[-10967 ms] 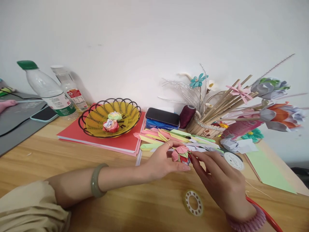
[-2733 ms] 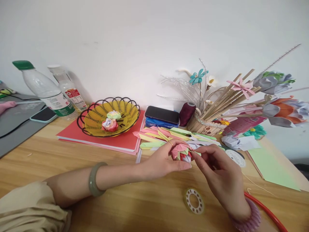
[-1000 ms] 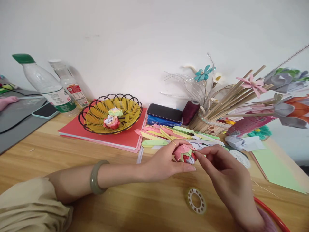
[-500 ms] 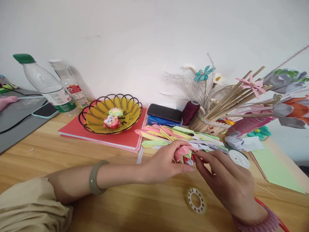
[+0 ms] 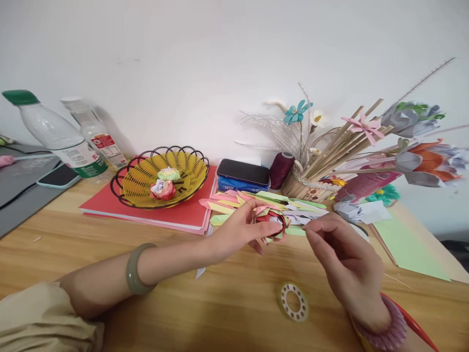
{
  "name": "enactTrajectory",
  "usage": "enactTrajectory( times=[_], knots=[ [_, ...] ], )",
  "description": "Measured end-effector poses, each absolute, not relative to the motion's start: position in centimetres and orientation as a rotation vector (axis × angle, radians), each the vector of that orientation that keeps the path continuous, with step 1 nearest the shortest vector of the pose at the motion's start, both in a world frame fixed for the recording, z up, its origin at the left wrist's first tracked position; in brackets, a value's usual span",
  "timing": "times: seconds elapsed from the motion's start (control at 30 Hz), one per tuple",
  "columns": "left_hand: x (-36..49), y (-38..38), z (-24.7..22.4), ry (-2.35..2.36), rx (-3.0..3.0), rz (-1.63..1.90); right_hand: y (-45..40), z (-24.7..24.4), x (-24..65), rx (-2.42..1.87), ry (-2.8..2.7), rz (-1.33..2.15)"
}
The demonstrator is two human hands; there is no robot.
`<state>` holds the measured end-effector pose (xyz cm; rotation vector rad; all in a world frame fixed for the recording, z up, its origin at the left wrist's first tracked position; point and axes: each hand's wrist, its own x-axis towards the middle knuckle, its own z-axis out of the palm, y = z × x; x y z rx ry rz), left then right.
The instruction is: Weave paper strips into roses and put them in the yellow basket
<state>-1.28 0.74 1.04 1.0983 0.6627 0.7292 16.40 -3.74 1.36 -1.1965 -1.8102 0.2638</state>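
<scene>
My left hand (image 5: pixel 240 230) grips a folded paper flower (image 5: pixel 271 222) with red, pink, green and white petals, its thumb lying across the front. To the right of the flower, and apart from it, is my right hand (image 5: pixel 342 259), thumb and forefinger pinched together; whatever they hold is too small to make out. Behind the flower, folded paper strips (image 5: pixel 225 208) in pink, yellow, green and white lie in a pile. A roll of clear tape (image 5: pixel 293 302) rests on the wooden table (image 5: pixel 227 313) below the hands.
A yellow basket (image 5: pixel 190 171) with two paper balls sits on red paper (image 5: pixel 102 201). Bottles (image 5: pixel 69 146) stand at left. A phone (image 5: pixel 244 171) lies on a blue pack, beside dark thread (image 5: pixel 281 168) and a flower-filled holder (image 5: pixel 306 188). Green paper (image 5: pixel 410 249) is at right.
My right hand has moved away from the flower, still pinched. My left hand has turned the flower so its red and white centre faces me more. The view has shifted slightly right.
</scene>
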Motion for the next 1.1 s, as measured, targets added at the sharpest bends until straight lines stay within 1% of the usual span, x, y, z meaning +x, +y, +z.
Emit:
enactTrajectory(
  times=[0.1,0.27,0.53,0.67,0.87,1.03,1.1],
  knots=[
    [-1.5,0.8,1.3,0.672,1.116,0.702,-3.7,1.3,16.2,-1.209,-1.855,0.319],
    [-1.6,0.8,1.3,0.695,1.085,0.708,-3.4,1.3,16.2,-1.317,-1.749,0.458],
    [-1.4,1.0,0.7,0.674,0.987,0.636,-3.4,0.8,16.3,-1.278,-1.768,0.547],
    [-1.4,0.9,0.5,0.679,0.926,0.64,-3.5,0.8,16.1,-1.261,-1.803,0.431],
    [-1.0,0.4,0.8,0.691,1.004,0.631,-3.6,0.8,15.6,-1.245,-1.918,0.187],
    [-0.8,0.0,1.1,0.733,1.056,0.634,-3.8,0.5,15.8,-1.145,-2.02,-0.144],
    [-0.7,-0.1,1.1,0.732,1.053,0.628,-3.8,0.3,16.0,-1.094,-2.068,-0.225]
  ],
)
